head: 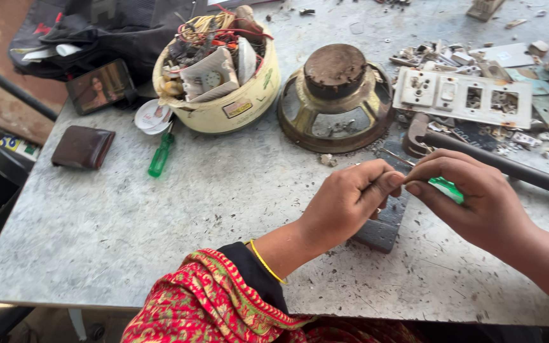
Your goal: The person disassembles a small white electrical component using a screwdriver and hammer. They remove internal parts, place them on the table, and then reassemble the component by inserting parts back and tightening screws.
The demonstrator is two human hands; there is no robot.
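My left hand (349, 200) and my right hand (471, 197) meet over the middle of the grey table (160, 216). The right hand grips a small screwdriver with a green handle (447, 188). The left hand pinches a small thin part at the screwdriver's tip, too tiny to make out. Under both hands lies a dark rectangular block (386, 225), partly hidden by my fingers.
A cream tub (230, 105) full of wires and parts stands at the back, next to a rusty speaker frame (335, 95). A white switch plate (462, 95), scattered scrap, a hammer (497, 162), a second green screwdriver (160, 154), a brown wallet (82, 147) and a phone (100, 86) lie around.
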